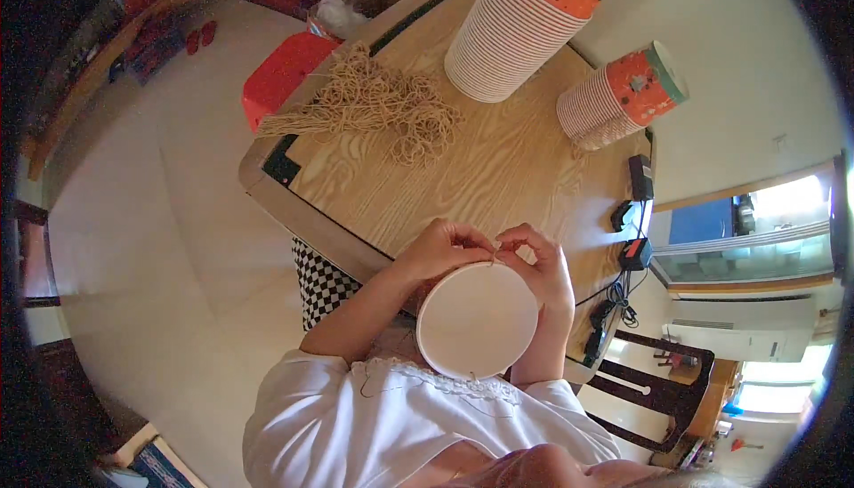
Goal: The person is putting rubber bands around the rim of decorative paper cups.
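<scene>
A round white paper tub (478, 321) is close to my body, its pale circular face turned up toward me. I cannot tell whether that face is its inside or its base. At its far rim, both hands meet over a short bit of tan twine (495, 259). The fingertips of my left hand (447, 250) pinch the twine from the left. From the right, my right hand (541, 266) pinches it too, thumb and forefinger together. Another bit of twine shows at the tub's near rim, and a thin strand lies against the white shirt.
A heap of tan twine (382, 107) lies on the wooden table (356, 194). Farther back stand a tall stack of orange-and-white paper tubs (516, 34) and a shorter stack (618, 96). Black adapters and cables (636, 254) line the right edge. A red stool (285, 74) is beyond the left corner.
</scene>
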Demonstrator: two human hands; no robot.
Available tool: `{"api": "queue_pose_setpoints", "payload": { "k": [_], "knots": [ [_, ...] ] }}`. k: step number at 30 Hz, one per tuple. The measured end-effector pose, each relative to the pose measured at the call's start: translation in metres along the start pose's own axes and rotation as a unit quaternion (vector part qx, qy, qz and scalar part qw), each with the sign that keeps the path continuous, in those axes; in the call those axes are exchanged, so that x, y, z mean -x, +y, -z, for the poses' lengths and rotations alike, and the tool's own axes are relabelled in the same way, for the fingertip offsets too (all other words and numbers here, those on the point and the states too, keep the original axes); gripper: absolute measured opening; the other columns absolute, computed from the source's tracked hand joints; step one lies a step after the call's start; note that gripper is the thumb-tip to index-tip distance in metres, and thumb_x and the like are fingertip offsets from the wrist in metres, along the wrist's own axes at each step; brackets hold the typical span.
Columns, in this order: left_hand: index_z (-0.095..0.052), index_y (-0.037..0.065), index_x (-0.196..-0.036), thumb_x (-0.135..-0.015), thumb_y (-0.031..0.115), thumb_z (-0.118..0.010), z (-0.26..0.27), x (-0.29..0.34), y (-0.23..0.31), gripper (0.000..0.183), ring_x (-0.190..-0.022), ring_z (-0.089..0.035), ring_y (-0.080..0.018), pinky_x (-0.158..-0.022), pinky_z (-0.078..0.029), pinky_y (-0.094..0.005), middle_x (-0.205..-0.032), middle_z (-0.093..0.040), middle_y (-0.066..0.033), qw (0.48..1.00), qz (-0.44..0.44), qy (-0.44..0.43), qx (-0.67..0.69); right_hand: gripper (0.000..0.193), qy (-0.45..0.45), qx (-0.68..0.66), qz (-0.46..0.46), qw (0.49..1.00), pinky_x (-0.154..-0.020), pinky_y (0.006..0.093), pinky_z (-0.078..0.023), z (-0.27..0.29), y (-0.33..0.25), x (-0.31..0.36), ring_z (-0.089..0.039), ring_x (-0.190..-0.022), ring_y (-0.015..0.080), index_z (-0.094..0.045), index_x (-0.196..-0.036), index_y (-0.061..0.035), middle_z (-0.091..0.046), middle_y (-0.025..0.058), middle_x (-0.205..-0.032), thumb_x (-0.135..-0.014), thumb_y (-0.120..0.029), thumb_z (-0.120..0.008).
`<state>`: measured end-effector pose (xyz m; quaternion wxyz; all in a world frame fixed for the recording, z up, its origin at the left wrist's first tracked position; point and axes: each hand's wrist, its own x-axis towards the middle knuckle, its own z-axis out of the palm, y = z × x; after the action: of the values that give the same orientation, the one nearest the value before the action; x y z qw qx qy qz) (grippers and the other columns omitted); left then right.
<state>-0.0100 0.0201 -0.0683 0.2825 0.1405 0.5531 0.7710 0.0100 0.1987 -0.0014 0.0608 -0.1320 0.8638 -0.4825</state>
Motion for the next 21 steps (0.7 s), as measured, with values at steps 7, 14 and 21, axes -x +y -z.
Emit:
{"api": "queue_pose_setpoints", "payload": {
  "k": [7, 14, 21],
  "knots": [
    [-0.066, 0.001, -0.086, -0.076, 0.011, -0.065, 0.002, -0.001, -0.006, 0.014, -0.070, -0.059, -0.0090, -0.065, -0.048, -0.0224, -0.078, -0.064, -0.0041, 1.000, -0.019, -0.003, -0.013, 0.014, -0.023, -0.009, 0.002, 1.000, -0.070, 0.0241, -0.044, 0.002, 0.001, 0.000, -0.056, -0.077, 0.0115, -0.060, -0.089, -0.0012, -0.059, 0.0040, -0.082, -0.075, 0.000, -0.062],
    [-0.065, 0.000, -0.088, -0.077, 0.011, -0.064, 0.003, -0.001, -0.010, 0.015, -0.072, -0.058, -0.0090, -0.066, -0.047, -0.0223, -0.080, -0.064, -0.0043, 1.000, -0.021, -0.007, 0.008, 0.011, -0.012, -0.022, 0.012, 1.000, -0.070, 0.0241, -0.044, -0.001, 0.002, -0.001, -0.056, -0.077, 0.0119, -0.061, -0.086, -0.0008, -0.059, 0.0048, -0.080, -0.075, 0.001, -0.062],
    [-0.062, 0.001, -0.089, -0.077, 0.012, -0.065, 0.005, -0.002, -0.012, 0.017, -0.072, -0.057, -0.0078, -0.063, -0.046, -0.0206, -0.080, -0.063, -0.0027, 0.999, -0.017, -0.012, 0.045, 0.007, -0.041, -0.008, 0.054, 0.998, -0.067, 0.0241, -0.045, -0.001, -0.003, -0.005, -0.056, -0.074, 0.0120, -0.058, -0.079, -0.0010, -0.058, 0.0047, -0.076, -0.075, 0.003, -0.062]
  ]
}}
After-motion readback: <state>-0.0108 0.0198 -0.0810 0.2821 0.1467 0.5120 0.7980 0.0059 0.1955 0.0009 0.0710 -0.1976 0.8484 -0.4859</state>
